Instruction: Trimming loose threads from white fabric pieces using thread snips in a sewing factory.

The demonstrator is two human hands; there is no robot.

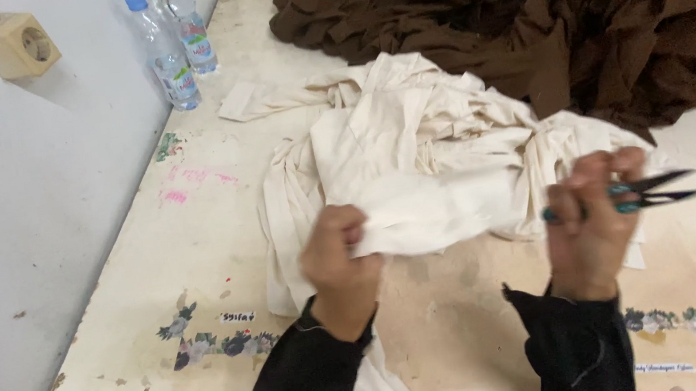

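1. Cream cloth [415, 160] is pulled taut between two raised fists — its stretched edge runs left to right, level with the knuckles, and the rest trails away onto the table [196, 269] behind.
2. Left hand [338, 255] is clenched tight on the cloth's near corner; black sleeves cover both wrists.
3. Right hand [593, 217] pinches the other end and also grips thread snips [652, 189], whose blades stand slightly parted and point right, away from the cloth.
4. Farther back — a heap of brown fabric [574, 4] lies against the cream pile.
5. Two water bottles [177, 43] stand by the wall, below a socket [15, 47].
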